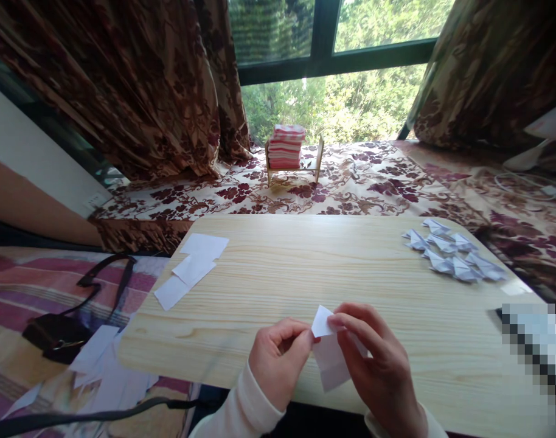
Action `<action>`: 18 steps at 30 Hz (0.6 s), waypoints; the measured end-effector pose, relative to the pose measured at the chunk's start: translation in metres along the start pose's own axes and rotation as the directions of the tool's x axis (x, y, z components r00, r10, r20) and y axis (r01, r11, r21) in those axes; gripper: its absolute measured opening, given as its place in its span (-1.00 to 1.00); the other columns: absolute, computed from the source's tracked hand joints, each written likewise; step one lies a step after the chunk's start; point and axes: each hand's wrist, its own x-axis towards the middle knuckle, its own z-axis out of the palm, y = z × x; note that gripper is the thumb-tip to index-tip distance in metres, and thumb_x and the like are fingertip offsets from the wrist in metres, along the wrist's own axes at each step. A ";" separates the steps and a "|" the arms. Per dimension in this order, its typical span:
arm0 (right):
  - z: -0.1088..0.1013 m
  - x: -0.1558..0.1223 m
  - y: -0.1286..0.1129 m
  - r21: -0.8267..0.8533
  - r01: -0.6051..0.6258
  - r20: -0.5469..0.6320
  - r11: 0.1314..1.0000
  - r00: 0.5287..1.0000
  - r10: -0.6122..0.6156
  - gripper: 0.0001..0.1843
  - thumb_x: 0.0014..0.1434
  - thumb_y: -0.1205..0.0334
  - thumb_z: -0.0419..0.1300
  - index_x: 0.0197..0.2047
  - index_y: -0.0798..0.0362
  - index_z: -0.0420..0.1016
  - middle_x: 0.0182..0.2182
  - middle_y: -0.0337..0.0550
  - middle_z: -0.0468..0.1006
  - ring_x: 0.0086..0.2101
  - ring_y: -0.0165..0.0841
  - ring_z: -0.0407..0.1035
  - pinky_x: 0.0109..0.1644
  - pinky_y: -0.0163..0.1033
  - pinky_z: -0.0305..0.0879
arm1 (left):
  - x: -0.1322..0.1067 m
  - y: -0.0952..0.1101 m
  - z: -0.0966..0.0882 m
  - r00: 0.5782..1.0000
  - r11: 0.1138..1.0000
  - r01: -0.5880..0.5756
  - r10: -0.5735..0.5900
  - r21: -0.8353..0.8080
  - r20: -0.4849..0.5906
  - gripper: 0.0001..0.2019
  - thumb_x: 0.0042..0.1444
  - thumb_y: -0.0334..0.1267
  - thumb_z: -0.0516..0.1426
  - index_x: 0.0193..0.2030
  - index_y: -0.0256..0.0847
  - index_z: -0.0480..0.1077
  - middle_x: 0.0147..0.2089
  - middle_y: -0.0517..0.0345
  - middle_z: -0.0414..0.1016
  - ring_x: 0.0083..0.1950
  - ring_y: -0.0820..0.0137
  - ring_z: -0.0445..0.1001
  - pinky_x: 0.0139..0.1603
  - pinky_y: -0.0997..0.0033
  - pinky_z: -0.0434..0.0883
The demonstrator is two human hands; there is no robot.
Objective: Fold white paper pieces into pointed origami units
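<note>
While both hands work low at the near edge of the wooden table (305,274), I see one small white paper slip (330,365) held just above that edge, plain and partly folded. My view shows the left hand (278,359) with thumb and forefinger pressed together on the slip's left side. The right hand (378,365) pinches its upper folded corner between thumb and fingertips.

At the table's far left corner lie three flat white sheets (191,267), overlapping one another. At its far right corner sits a cluster of folded paper pieces (451,255). I count about eight, though they overlap too much for an exact count. Off the table's left edge, several more loose sheets (104,359) lie on a striped blanket (22,280), beside one black bag (59,331).

Beyond the table's far edge, a floral cloth (360,182) covers a ledge. On it stands one small wooden rack (294,173), bearing a stack of pink-striped folded items (286,147). Behind the ledge, brown patterned curtains (136,79) hang on both sides of a dark-framed window (323,61) with green trees outside. The tabletop is pale wood grain with rounded corners.
</note>
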 end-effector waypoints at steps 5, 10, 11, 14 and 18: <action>0.001 -0.002 0.000 0.038 0.011 0.014 0.999 1.000 -0.012 -0.63 0.11 0.55 0.06 -0.11 -0.06 0.41 -0.23 -0.12 0.36 -0.27 -0.36 0.36 -0.35 -0.30 0.33 | 0.001 -0.001 -0.004 1.000 0.999 -0.023 0.023 -0.030 0.002 -0.67 0.12 -0.12 0.04 -0.42 -0.30 0.52 -0.43 0.08 0.49 -0.34 0.36 0.40 -0.28 0.45 0.33; 0.001 -0.004 0.001 0.058 -0.007 0.043 0.998 0.999 0.004 -0.65 0.11 0.54 0.04 -0.14 -0.06 0.41 -0.22 -0.12 0.36 -0.25 -0.36 0.36 -0.32 -0.30 0.33 | 0.003 -0.005 -0.001 0.997 0.991 -0.062 0.067 0.118 -0.035 -0.79 0.08 -0.28 0.08 -0.47 -0.28 0.49 -0.44 0.10 0.50 -0.36 0.39 0.43 -0.33 0.49 0.36; -0.001 -0.004 0.001 0.073 -0.030 0.064 0.997 0.998 0.025 -0.66 0.12 0.53 0.04 -0.14 -0.05 0.41 -0.20 -0.11 0.37 -0.23 -0.35 0.37 -0.28 -0.29 0.35 | 0.003 -0.005 -0.001 0.988 0.974 -0.135 0.147 0.180 -0.055 -0.81 0.07 -0.33 0.08 -0.48 -0.28 0.48 -0.43 0.10 0.50 -0.36 0.40 0.44 -0.32 0.49 0.37; -0.009 0.001 0.000 0.157 -0.176 0.171 0.972 0.974 0.149 -0.68 0.16 0.42 0.04 -0.04 -0.05 0.36 -0.13 -0.09 0.41 -0.15 -0.31 0.38 -0.17 -0.25 0.37 | 0.001 -0.003 -0.002 0.863 0.785 -0.435 0.504 0.442 -0.044 -0.86 0.05 -0.45 0.08 -0.44 -0.28 0.45 -0.39 0.05 0.50 -0.35 0.40 0.45 -0.30 0.45 0.40; -0.021 0.015 -0.003 0.196 -0.338 0.299 0.921 0.915 0.272 -0.72 0.17 0.26 0.10 -0.03 -0.02 0.37 -0.11 -0.08 0.46 -0.20 -0.32 0.41 -0.14 -0.23 0.38 | 0.000 -0.001 -0.005 0.703 0.507 -0.617 0.699 0.602 0.131 -0.84 0.03 -0.53 0.06 -0.35 -0.26 0.43 -0.36 0.05 0.50 -0.34 0.40 0.44 -0.33 0.43 0.41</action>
